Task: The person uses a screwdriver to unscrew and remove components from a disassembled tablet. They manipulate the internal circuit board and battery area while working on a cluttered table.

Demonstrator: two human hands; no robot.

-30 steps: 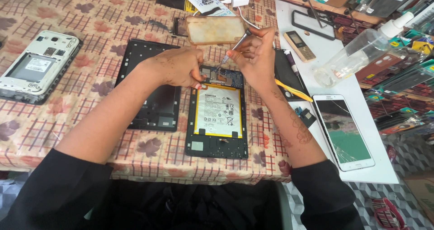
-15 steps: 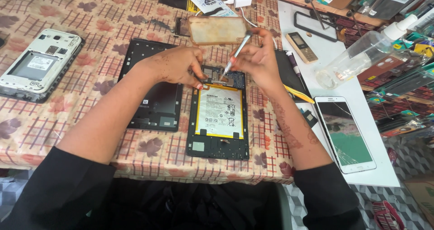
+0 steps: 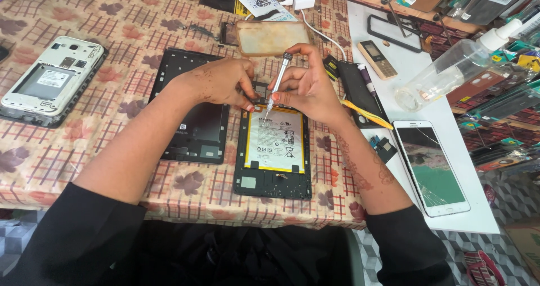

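right hand [image 3: 306, 86]: pinching thin screwdriver [image 3: 278, 82], tip on opened tablet [image 3: 274, 151] | left hand [image 3: 222, 82]: fingers closed, pressing tablet's top edge | tablet: flat on desk [image 3: 67, 151], likely light, stiff, fragile inside; hold by frame edges

Phone repair workshop: opened tablet [image 3: 273, 151], screwdriver [image 3: 278, 82], cracked phone [image 3: 430, 167].

Your worktop [image 3: 50, 156] carries the opened tablet [image 3: 274, 151] under your fingers [image 3: 292, 86], its black back cover [image 3: 194, 117] just left, cracked phone [image 3: 430, 168] right.
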